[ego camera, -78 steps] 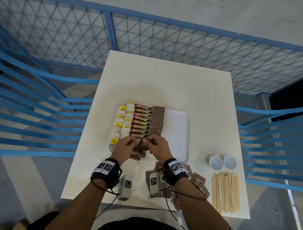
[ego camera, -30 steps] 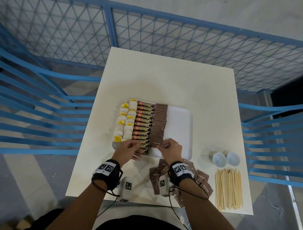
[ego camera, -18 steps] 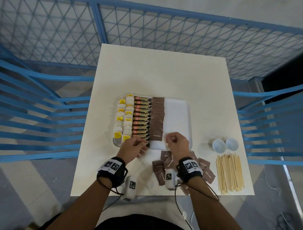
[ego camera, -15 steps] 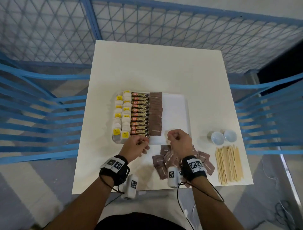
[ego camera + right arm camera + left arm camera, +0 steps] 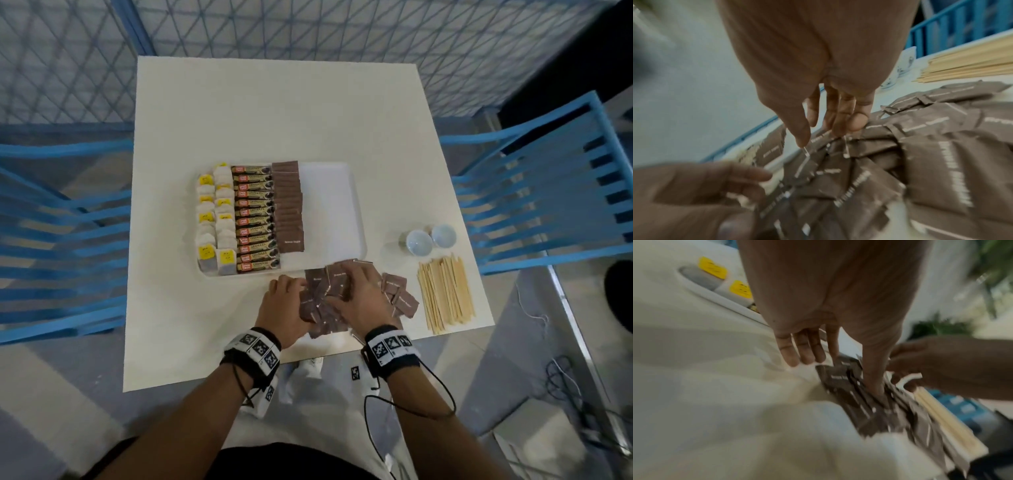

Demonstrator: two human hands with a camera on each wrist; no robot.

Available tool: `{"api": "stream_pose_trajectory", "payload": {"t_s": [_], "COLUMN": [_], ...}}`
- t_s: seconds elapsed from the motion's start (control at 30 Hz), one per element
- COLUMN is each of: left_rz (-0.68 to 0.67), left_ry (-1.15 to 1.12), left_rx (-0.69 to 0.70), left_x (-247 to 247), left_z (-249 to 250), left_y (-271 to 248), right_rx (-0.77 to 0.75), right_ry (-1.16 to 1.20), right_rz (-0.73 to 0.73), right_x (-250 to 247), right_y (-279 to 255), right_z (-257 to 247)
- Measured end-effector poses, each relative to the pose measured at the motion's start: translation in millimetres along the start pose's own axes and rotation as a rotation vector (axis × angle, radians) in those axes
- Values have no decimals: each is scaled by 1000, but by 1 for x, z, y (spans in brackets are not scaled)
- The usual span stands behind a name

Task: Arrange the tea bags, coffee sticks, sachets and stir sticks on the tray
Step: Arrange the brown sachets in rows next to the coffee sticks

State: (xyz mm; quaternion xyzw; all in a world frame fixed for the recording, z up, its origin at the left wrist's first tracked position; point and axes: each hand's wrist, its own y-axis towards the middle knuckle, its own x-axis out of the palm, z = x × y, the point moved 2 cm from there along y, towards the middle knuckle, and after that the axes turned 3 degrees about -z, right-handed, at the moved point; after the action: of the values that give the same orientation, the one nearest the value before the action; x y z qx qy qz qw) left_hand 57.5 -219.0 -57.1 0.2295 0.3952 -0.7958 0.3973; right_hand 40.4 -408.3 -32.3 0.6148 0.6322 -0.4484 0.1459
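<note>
A white tray (image 5: 329, 205) holds rows of tea bags (image 5: 215, 219) with yellow tags, coffee sticks (image 5: 255, 219) and brown sachets (image 5: 289, 209); its right part is bare. Just in front of it, a loose pile of brown sachets (image 5: 322, 305) lies on the table. My left hand (image 5: 286, 294) presses the pile's left side with straight fingers, its thumb on the sachets (image 5: 840, 378). My right hand (image 5: 354, 284) rests on top of the pile (image 5: 869, 162) with loosely bent fingers touching the sachets. Both wrist views are blurred. Wooden stir sticks (image 5: 445, 291) lie to the right.
Two small white cups (image 5: 428, 240) stand behind the stir sticks near the table's right edge. Blue slatted chairs (image 5: 548, 192) flank the table on both sides, and a blue mesh fence (image 5: 308, 27) runs behind it. The far half of the table (image 5: 274, 113) is bare.
Both hands have drawn back from the tray's near edge to the loose sachet pile on the table. One more sachet now lies at the near end of the tray's sachet row.
</note>
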Motion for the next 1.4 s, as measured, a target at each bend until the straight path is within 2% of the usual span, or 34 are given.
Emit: {"api": "stream_pose_trajectory", "payload": {"t_s": [0.13,0.3,0.53,0.67,0.87,0.93,1.03,1.1,1.17,1.27,1.4], "left_rz": [74,98,181,231,289,308,313,293,245,131,97], "left_ry": [-2,-82,-261,-426,-482,-599,-973,-1212,-1358,-1520,-1770], "left_rx": [-52,-109,-188,-296,-422,-452,-479,-473,-453,-377,-347], "left_x": [10,13,11,5,-10,-14,-17,-24,-35,-47,-60], "left_z": [6,7,5,2,-7,-9,-7,3,16,31,32], "left_y": [-1,-4,-9,-13,-17,-17,-10,-4,-2,-1,-4], "right_rx": [-74,-123,-146,-180,-200,-212,-234,-285,-353,-425,-440], "right_ry": [-227,-285,-282,-235,-88,-31,135,176,198,158,94], "right_rz": [-85,-127,-148,-142,-24,25,30,64,90,49,-47], "right_x": [7,8,8,7,-6,-15,-27,-34,-34,-24,-9], "right_y": [4,1,0,1,10,12,9,6,5,2,-1], "right_z": [-3,-2,-7,-12,-14,-18,-34,-50,-66,-81,-85]}}
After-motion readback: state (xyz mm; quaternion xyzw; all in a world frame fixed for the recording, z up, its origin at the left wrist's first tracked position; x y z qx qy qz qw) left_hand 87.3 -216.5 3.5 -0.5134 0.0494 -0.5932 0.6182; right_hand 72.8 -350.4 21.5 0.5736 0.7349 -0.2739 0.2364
